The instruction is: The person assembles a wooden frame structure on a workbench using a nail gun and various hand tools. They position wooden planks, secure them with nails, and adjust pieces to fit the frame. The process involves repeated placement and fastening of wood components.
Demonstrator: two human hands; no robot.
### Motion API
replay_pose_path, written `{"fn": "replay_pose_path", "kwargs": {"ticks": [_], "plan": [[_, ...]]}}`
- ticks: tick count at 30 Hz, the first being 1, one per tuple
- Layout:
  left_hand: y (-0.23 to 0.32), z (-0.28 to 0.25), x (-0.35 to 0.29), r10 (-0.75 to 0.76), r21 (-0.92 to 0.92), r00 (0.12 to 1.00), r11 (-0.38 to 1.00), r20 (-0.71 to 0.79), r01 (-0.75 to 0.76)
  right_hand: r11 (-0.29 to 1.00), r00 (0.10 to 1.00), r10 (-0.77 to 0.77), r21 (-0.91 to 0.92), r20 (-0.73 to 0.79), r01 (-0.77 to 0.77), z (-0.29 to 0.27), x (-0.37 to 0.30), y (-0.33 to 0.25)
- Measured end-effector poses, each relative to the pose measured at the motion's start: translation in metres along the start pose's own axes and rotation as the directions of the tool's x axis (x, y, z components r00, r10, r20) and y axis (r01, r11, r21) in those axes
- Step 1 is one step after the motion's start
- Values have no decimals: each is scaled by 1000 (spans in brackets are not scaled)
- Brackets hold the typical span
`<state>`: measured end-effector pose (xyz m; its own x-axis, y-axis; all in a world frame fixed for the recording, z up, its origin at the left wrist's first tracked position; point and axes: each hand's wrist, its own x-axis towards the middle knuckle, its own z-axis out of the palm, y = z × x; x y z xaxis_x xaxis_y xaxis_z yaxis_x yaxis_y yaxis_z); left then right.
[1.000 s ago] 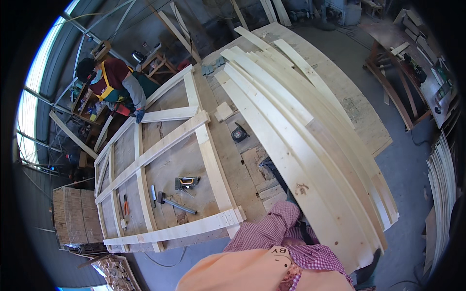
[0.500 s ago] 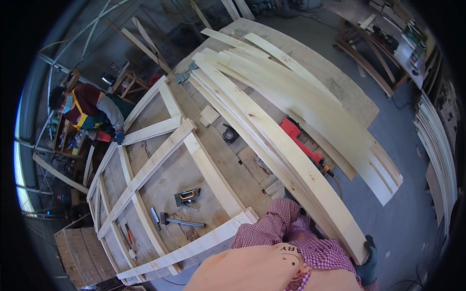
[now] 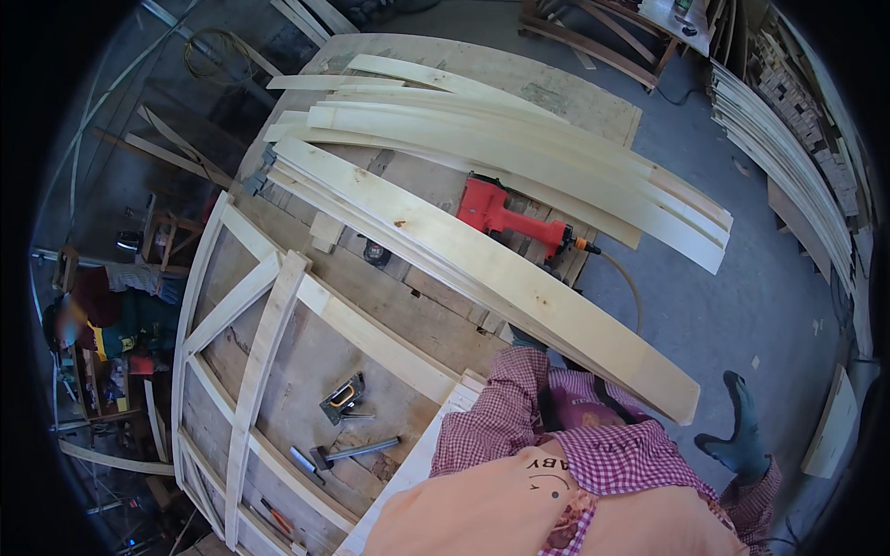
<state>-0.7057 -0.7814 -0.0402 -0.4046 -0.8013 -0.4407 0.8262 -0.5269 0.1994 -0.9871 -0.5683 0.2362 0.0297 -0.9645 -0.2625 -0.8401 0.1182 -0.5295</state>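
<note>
A long stack of pale wooden boards (image 3: 547, 289) lies slantwise in front of me, its near end at the lower right. My right hand (image 3: 739, 435), in a dark glove, is off that end, fingers apart and nothing in them. My left hand (image 3: 527, 340), gloved too, is at the stack's left side; the boards and my checked sleeve hide most of its fingers. Beyond the stack rests a red nail gun (image 3: 505, 218) with a hose. Left of the stack are a tape measure (image 3: 375, 251) and a slatted wooden frame (image 3: 246, 408).
Inside the frame lie a staple gun (image 3: 343, 397), a hammer (image 3: 357, 450), a blue-handled tool (image 3: 306, 464) and orange-handled pliers (image 3: 276, 515). More thin boards (image 3: 482, 130) cover the far tabletop. A co-worker (image 3: 107, 310) is at the far left. Stacked strips (image 3: 779, 153) stand at right.
My right hand has let go of the boards' near end and moved right, opening. My view has turned right, so the frame and co-worker appear farther left.
</note>
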Motion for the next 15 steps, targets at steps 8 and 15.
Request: {"fn": "replay_pose_path", "kwargs": {"ticks": [8,15], "plan": [[-49,-42,-91,-85,2,984,996,-156,87,949,931,279,-213,237,-231,87,9,30],[-65,-55,-116,-20,22,963,999,-267,27,1000,1000,20,-15,0,-20,121,13,43]]}}
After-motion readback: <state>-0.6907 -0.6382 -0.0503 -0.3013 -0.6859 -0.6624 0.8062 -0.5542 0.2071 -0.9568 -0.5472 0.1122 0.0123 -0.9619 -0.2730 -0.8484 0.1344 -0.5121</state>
